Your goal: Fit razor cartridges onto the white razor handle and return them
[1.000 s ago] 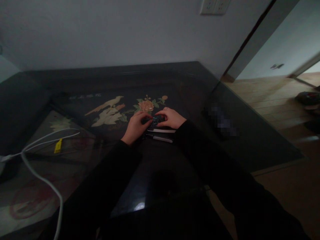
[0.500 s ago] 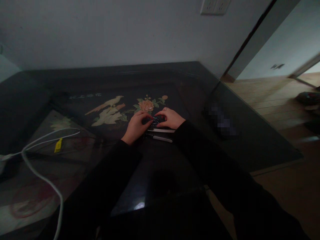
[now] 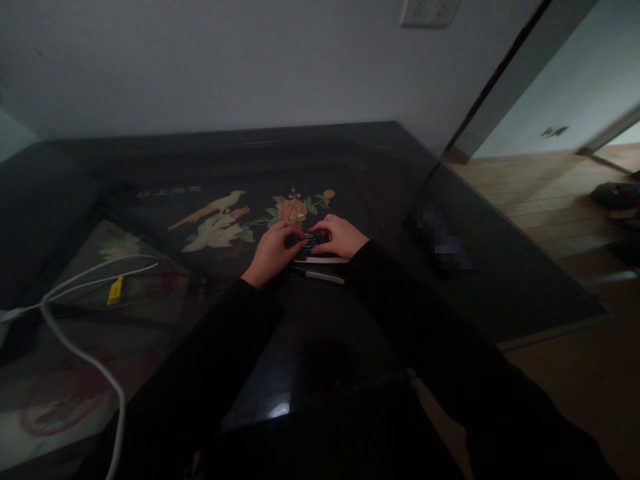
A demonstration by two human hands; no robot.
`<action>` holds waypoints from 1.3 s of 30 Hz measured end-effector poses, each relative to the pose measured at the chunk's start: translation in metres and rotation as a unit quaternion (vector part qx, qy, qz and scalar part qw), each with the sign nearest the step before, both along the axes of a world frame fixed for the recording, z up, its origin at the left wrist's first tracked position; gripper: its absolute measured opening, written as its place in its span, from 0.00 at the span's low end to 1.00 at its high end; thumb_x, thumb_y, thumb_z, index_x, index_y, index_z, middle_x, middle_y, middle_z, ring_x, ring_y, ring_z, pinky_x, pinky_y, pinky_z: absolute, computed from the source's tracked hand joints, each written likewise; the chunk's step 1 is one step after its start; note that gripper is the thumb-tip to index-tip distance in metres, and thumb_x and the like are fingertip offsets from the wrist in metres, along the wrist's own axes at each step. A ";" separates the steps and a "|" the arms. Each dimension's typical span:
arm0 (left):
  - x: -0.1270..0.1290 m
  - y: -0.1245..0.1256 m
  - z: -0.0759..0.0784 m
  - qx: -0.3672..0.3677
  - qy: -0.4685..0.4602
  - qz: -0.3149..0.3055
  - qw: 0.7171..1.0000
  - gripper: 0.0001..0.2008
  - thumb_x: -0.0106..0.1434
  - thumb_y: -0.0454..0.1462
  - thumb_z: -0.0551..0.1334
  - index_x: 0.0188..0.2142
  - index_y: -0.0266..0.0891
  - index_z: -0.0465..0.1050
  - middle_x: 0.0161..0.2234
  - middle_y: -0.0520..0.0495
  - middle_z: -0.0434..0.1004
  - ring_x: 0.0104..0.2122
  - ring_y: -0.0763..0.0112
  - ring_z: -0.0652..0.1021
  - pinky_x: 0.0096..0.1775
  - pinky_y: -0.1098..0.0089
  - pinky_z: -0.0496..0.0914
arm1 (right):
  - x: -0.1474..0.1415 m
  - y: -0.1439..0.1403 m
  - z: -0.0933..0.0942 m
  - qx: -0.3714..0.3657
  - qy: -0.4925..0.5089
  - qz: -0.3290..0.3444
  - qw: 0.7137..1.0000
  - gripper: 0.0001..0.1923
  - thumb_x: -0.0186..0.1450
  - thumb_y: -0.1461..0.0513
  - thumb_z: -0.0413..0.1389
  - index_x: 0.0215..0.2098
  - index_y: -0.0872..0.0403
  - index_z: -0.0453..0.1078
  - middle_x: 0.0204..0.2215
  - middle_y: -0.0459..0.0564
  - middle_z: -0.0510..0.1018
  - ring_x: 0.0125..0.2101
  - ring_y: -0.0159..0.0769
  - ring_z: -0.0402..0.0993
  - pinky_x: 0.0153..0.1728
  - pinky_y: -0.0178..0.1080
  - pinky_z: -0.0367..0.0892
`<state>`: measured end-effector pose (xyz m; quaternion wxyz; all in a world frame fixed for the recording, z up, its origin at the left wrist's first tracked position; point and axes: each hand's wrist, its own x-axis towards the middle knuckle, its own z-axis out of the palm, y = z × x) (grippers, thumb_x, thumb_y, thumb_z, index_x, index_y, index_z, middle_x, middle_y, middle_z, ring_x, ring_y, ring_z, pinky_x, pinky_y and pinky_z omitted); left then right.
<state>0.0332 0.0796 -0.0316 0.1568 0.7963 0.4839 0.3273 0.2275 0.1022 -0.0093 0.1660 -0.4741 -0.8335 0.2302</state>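
Observation:
My left hand (image 3: 274, 253) and my right hand (image 3: 343, 238) meet over the dark glass-covered tabletop (image 3: 320, 320). Between their fingertips is a small dark object with pale markings (image 3: 313, 241), pinched from both sides; its exact kind is too dim and too covered to make out. Just in front of the hands lies a slim white stick-like thing (image 3: 323, 261), partly hidden by my right cuff. Beside it, closer to me, rests a black-and-grey pen-like thing (image 3: 318, 275). Neither hand touches the pen-like thing visibly.
A white cable (image 3: 95, 363) with a yellow tag (image 3: 115, 291) runs over the left side. A blurred dark oblong thing (image 3: 443, 243) lies at right. Behind the table stands a wall with sockets (image 3: 429, 12); the tabletop's right edge (image 3: 530, 239) drops to a wooden floor.
The view has shifted very slightly. Both hands stay in almost the same place, fingers on the small dark object, with only a slight shift of the fingertips.

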 end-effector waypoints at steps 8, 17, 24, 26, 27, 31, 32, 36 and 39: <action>0.000 0.000 0.002 -0.004 -0.001 -0.008 1.000 0.02 0.60 0.34 0.64 0.34 0.39 0.75 0.39 0.45 0.76 0.44 0.62 0.76 0.49 0.62 0.69 | 0.000 0.000 -0.001 -0.001 0.001 -0.002 1.000 0.24 0.54 0.58 0.67 0.48 0.56 0.75 0.34 0.48 0.68 0.31 0.33 0.64 0.33 0.35 0.59; -0.002 0.003 -0.004 0.013 0.006 -0.011 1.000 0.02 0.60 0.35 0.64 0.34 0.38 0.75 0.40 0.45 0.76 0.44 0.62 0.76 0.48 0.61 0.69 | -0.001 -0.002 0.002 -0.005 -0.004 -0.002 1.000 0.25 0.54 0.59 0.67 0.49 0.58 0.74 0.33 0.47 0.67 0.31 0.33 0.63 0.34 0.35 0.58; -0.001 0.001 -0.001 0.010 0.003 -0.013 1.000 0.02 0.60 0.34 0.64 0.34 0.39 0.74 0.40 0.45 0.76 0.44 0.61 0.76 0.48 0.61 0.69 | 0.000 -0.001 0.002 -0.009 -0.005 0.001 1.000 0.25 0.54 0.59 0.67 0.49 0.58 0.74 0.34 0.48 0.67 0.32 0.33 0.64 0.34 0.35 0.59; 0.000 0.001 -0.001 0.009 0.002 -0.012 1.000 0.02 0.60 0.34 0.64 0.33 0.38 0.74 0.40 0.44 0.76 0.44 0.61 0.76 0.48 0.60 0.69 | 0.000 -0.001 0.002 -0.009 -0.005 0.001 1.000 0.25 0.54 0.59 0.67 0.49 0.57 0.74 0.34 0.48 0.67 0.32 0.33 0.64 0.34 0.35 0.58; 0.000 0.001 -0.001 0.010 0.000 -0.011 1.000 0.02 0.60 0.34 0.64 0.33 0.38 0.74 0.40 0.44 0.76 0.44 0.61 0.76 0.48 0.60 0.69 | 0.000 -0.001 0.002 -0.009 -0.005 0.001 1.000 0.25 0.54 0.59 0.67 0.49 0.57 0.74 0.34 0.48 0.67 0.32 0.33 0.64 0.34 0.35 0.58; -0.001 0.001 -0.002 0.014 -0.009 -0.018 1.000 0.02 0.60 0.34 0.64 0.33 0.38 0.74 0.40 0.44 0.77 0.44 0.61 0.76 0.47 0.61 0.69 | 0.000 -0.002 0.003 -0.007 -0.007 0.001 1.000 0.25 0.54 0.58 0.67 0.48 0.58 0.74 0.33 0.48 0.68 0.32 0.34 0.64 0.33 0.35 0.58; -0.001 0.001 -0.002 0.013 -0.010 -0.019 1.000 0.02 0.60 0.34 0.64 0.33 0.38 0.74 0.40 0.44 0.77 0.43 0.62 0.76 0.47 0.61 0.69 | 0.000 -0.002 0.003 -0.007 -0.007 0.000 1.000 0.25 0.54 0.58 0.67 0.48 0.58 0.74 0.33 0.48 0.68 0.33 0.34 0.64 0.33 0.35 0.58; -0.001 0.002 -0.002 0.009 -0.015 -0.021 1.000 0.02 0.60 0.35 0.63 0.33 0.39 0.74 0.40 0.44 0.77 0.44 0.62 0.76 0.48 0.61 0.69 | 0.000 -0.002 0.003 -0.008 -0.008 -0.001 1.000 0.25 0.54 0.58 0.67 0.49 0.58 0.74 0.34 0.48 0.68 0.33 0.34 0.64 0.34 0.35 0.58; -0.001 0.002 -0.002 0.006 -0.020 -0.021 1.000 0.02 0.60 0.35 0.63 0.33 0.39 0.74 0.40 0.45 0.78 0.44 0.62 0.77 0.48 0.60 0.69 | -0.001 -0.002 0.003 -0.009 -0.009 -0.002 1.000 0.25 0.54 0.58 0.67 0.49 0.58 0.74 0.34 0.48 0.68 0.32 0.33 0.64 0.34 0.35 0.58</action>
